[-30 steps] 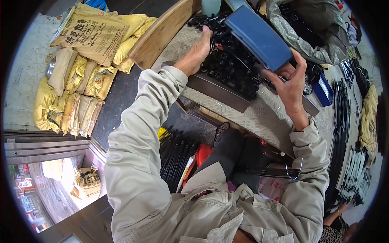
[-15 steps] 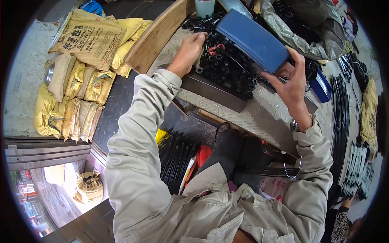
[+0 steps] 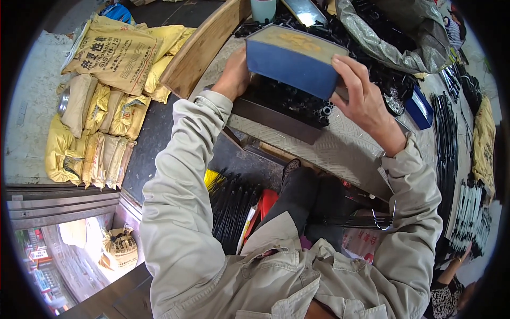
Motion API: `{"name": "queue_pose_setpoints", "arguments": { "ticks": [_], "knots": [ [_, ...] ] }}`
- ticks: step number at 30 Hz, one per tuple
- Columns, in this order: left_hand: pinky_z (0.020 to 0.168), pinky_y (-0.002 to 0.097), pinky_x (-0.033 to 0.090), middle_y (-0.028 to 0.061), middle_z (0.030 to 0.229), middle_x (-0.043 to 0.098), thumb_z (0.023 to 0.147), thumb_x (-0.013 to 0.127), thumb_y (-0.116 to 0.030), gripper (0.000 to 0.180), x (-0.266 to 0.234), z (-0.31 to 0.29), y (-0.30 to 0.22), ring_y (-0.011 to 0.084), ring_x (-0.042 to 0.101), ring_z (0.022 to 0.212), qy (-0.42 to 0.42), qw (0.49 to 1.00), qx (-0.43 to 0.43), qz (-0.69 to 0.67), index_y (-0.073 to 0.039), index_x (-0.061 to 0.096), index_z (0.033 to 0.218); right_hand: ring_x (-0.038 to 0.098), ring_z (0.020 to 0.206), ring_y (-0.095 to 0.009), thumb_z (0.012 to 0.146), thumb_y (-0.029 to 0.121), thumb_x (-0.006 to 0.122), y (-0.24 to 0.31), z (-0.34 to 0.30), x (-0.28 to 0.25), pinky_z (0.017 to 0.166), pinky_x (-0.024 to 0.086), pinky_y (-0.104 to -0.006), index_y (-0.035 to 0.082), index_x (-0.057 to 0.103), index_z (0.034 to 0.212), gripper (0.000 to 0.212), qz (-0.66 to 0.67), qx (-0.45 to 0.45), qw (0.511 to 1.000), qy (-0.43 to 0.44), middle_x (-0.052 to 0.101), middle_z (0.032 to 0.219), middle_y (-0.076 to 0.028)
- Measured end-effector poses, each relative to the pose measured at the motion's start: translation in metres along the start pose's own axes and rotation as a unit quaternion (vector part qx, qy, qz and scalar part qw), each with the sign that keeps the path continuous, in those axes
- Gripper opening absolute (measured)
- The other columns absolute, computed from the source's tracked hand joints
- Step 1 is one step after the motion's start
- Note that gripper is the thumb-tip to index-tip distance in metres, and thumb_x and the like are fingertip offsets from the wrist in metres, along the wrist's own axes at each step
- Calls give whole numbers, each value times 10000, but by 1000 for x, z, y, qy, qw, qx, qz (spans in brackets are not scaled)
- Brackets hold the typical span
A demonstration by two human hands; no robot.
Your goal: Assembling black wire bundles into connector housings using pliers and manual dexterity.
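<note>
A blue rectangular box (image 3: pixel 292 64) is held up over the table between my two hands. Its top face is yellowish with orange stains; I cannot tell whether that is its inside or its underside. My left hand (image 3: pixel 236 74) holds the left end, its fingertips hidden behind the box. At the right end my right hand (image 3: pixel 361 95) grips the upper corner with its fingers, the thumb lower down. Beneath lies a heap of small black plastic parts (image 3: pixel 297 103), partly covered by the box. A dark brown trough-like edge (image 3: pixel 276 118) borders the heap on my side.
A wooden board (image 3: pixel 207 42) stands left of the heap. Behind are a pale cup (image 3: pixel 264 9) and a grey sack (image 3: pixel 366 40) of black parts. To the right lie a small blue box (image 3: pixel 419 108) and long black rods (image 3: pixel 445 138). Yellow bags (image 3: pixel 114 53) are stacked at left.
The blue box has moved left over the heap and turned, showing its yellowish face. My left hand has gone from the black parts to the box's left end.
</note>
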State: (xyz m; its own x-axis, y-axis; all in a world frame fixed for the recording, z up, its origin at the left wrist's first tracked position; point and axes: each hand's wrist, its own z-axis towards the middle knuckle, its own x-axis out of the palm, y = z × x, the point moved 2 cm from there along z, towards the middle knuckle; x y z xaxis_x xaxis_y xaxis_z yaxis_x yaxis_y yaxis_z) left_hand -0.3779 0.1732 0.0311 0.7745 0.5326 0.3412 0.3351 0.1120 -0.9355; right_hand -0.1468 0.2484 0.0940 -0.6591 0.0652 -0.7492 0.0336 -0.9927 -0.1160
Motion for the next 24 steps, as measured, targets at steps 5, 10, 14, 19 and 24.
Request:
{"name": "queue_pose_setpoints", "arguments": {
  "ticks": [5, 10, 14, 19, 24],
  "knots": [
    [792, 295, 421, 78, 1017, 600, 910, 457, -286, 344, -7, 11, 2, 146, 544, 915, -5, 1000, -25, -16, -4, 555, 1082, 604, 860, -214, 631, -35, 723, -17, 16, -11, 652, 531, -278, 64, 323, 1272, 762, 110, 83, 990, 16, 451, 1174, -185],
    [862, 288, 409, 93, 1036, 612, 912, 462, -278, 364, -10, 23, 15, 188, 543, 993, -5, 994, 78, 82, 17, 569, 1098, 597, 868, -142, 701, -34, 696, -39, 8, -17, 623, 495, -215, 18, 321, 1268, 682, 315, 324, 886, -102, 491, 1107, -118],
    [915, 371, 309, 68, 963, 623, 787, 607, -178, 188, 22, -2, -14, 228, 526, 1002, 64, 799, 372, 469, -118, 665, 956, 560, 755, -101, 789, 118, 649, -58, 1, -29, 628, 477, -210, -15, 367, 1255, 561, 388, 451, 790, -147, 511, 1036, -78],
    [927, 400, 247, 11, 890, 570, 687, 588, -153, 139, 73, -31, -19, 177, 453, 1018, 115, 541, 522, 649, -156, 693, 779, 540, 686, -79, 816, 172, 634, -71, -8, -29, 614, 482, -225, -51, 390, 1228, 529, 453, 464, 740, -177, 520, 942, -59],
    [959, 369, 210, -36, 889, 580, 715, 520, -145, 167, 85, -22, -12, 143, 454, 989, 164, 443, 505, 722, -137, 671, 644, 535, 681, -73, 818, 181, 631, -59, -8, -38, 608, 479, -223, -49, 391, 1231, 530, 450, 471, 738, -173, 506, 908, -49]
  ]
}}
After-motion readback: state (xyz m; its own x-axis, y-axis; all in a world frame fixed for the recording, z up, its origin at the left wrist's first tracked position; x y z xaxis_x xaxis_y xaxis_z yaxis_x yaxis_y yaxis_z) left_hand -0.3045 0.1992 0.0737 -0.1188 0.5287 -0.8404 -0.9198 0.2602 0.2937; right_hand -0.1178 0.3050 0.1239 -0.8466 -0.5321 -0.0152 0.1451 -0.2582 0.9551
